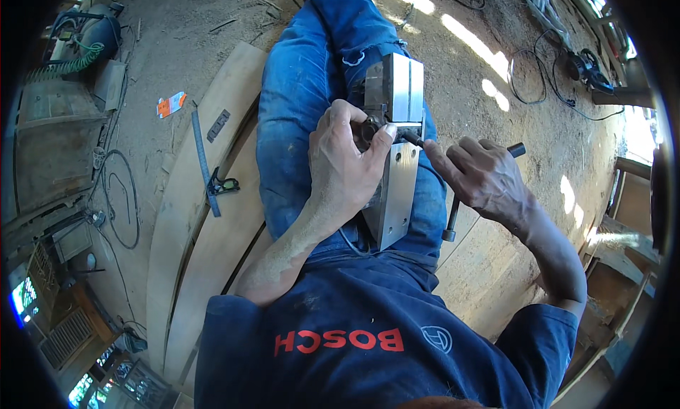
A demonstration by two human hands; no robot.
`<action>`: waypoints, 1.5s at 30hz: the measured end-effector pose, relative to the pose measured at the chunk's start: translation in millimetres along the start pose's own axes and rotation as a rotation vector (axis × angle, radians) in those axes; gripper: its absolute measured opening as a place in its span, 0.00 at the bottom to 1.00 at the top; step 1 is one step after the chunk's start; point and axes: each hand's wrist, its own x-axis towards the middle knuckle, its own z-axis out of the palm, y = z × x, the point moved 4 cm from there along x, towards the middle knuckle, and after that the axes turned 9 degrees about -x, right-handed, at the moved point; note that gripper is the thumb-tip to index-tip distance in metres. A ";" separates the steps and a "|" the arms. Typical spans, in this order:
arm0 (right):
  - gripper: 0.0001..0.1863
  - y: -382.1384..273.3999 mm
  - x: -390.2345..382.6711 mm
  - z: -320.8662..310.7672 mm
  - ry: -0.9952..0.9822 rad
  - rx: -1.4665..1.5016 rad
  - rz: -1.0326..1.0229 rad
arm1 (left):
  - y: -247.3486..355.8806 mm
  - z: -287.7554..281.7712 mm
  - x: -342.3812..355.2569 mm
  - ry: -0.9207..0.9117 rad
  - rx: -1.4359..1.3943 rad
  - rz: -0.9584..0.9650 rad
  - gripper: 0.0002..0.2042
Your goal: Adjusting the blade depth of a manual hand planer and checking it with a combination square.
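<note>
An electric hand planer [401,196] lies on my lap with its flat metal sole facing up. My left hand [345,152] grips its side near the blade drum, the thumb pressing close to the gap between the two sole plates. My right hand [484,171] is closed on a dark wrench [411,137], whose shaft reaches into that gap. A black end piece [516,150] sticks out beyond the right fingers, and a thin rod with a dark tip [449,234] shows below the hand; whether both belong to the wrench I cannot tell.
Curved wooden boards [212,118] lie to my left, bearing a blue ruler [200,150] and a small black-and-green tool [225,186]. An orange-and-white packet [171,105] is on the dusty floor. At far right lies a corded power tool [588,70]; a compressor [99,37] stands at far left.
</note>
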 end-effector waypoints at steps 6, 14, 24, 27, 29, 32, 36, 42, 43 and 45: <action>0.13 -4.6 6.5 -2.5 0.001 -0.141 -0.098 | 0.4 2.6 -0.1 0.006 0.016 0.014 0.16; 0.07 -13.1 10.4 1.9 -0.119 0.150 0.101 | -1.8 1.5 -3.3 0.015 0.009 0.001 0.16; 0.09 -17.2 0.2 19.6 0.013 1.087 0.645 | -5.4 -0.5 -3.6 0.044 -0.042 0.000 0.16; 0.07 -12.7 1.3 11.1 -0.009 0.955 0.561 | -8.4 0.8 -3.9 0.023 -0.069 -0.050 0.15; 0.06 -11.0 1.5 0.4 0.030 0.825 0.493 | -7.7 -0.1 -5.9 0.021 -0.099 -0.024 0.15; 0.05 -12.6 5.6 -18.0 0.114 0.445 0.275 | -8.9 -4.0 -8.5 0.029 -0.194 0.025 0.14; 0.05 -11.9 20.2 -25.2 0.058 0.167 0.079 | -13.4 -6.9 -7.7 0.012 -0.228 -0.012 0.14; 0.07 -19.0 30.4 -16.3 0.020 -0.171 -0.104 | -14.5 -2.9 -7.2 -0.006 -0.232 -0.031 0.15; 0.07 -19.6 31.9 -16.1 0.024 -0.169 -0.108 | -14.1 -3.7 -7.1 -0.001 -0.229 -0.032 0.15; 0.08 -23.4 33.2 -14.9 -0.014 -0.247 -0.178 | -12.7 -5.2 -6.8 0.003 -0.237 -0.044 0.16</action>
